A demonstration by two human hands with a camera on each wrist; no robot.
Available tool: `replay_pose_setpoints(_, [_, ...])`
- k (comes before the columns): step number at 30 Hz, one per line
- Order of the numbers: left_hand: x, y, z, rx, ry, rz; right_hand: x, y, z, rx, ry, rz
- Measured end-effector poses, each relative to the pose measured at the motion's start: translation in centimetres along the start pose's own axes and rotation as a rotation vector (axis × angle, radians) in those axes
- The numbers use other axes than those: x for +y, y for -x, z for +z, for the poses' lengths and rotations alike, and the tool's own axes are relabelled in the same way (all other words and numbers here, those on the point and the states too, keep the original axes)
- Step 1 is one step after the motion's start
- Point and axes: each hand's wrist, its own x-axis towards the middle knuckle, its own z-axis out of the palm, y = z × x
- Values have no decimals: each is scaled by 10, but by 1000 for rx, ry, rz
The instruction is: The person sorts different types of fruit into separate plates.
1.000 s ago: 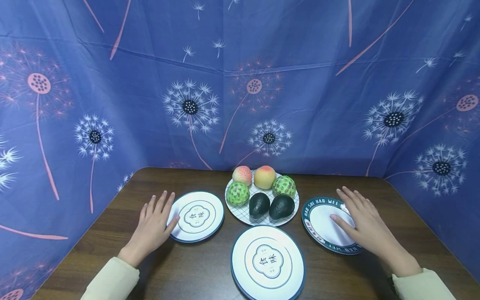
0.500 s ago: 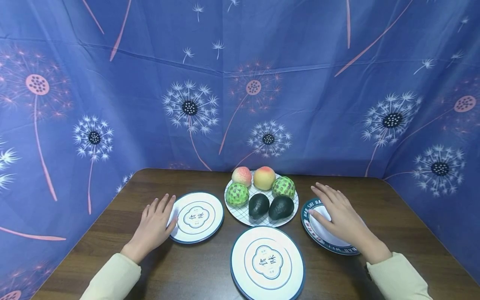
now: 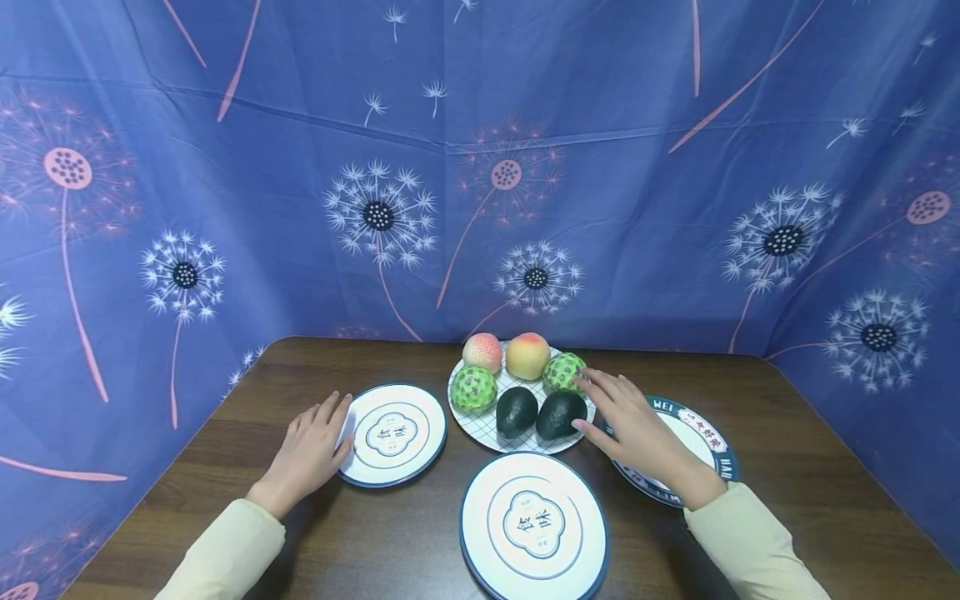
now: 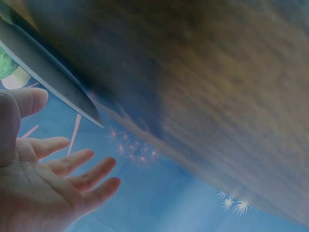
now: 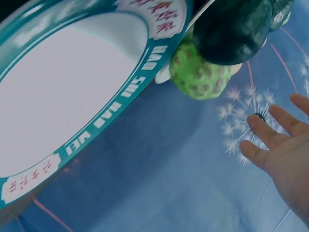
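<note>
In the head view, a checked white plate [image 3: 463,423] bears two peaches [image 3: 528,357], two green fruits with dark spots [image 3: 474,388] and two dark green avocados [image 3: 517,412]. My right hand [image 3: 637,433] hovers at its right side, fingers spread, close to the right avocado [image 3: 561,415] and the right spotted fruit [image 3: 562,372]. Whether the fingertips touch either is unclear; the palm holds nothing. Under that forearm lies a green-rimmed plate [image 3: 708,433], partly hidden. My left hand [image 3: 303,454] is beside a blue-rimmed white plate [image 3: 427,417], fingers loosely spread, thumb near its edge, holding nothing.
Another blue-rimmed white plate [image 3: 534,567] sits at the front middle of the brown wooden table [image 3: 390,542]. A blue cloth with dandelion prints [image 3: 637,208] hangs behind the table and along both sides.
My right hand has moved left, from above the green-rimmed plate to the right side of the fruit plate. The left hand has stayed nearly in place.
</note>
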Motion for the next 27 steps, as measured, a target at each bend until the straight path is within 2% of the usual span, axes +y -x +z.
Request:
replay_pose_setpoints(8, [-2,-3,3,-37,-15,-6,-13,-15,13,-17,-12,-97])
replay_pose_setpoints(17, [-4,-3,5,-105,-26,-25,-26,-28,23,-58,-38,-140])
replay_pose_setpoints(27, [-6,-3,9,-77,-52,22,-33,-41,32,-138,-51,-158])
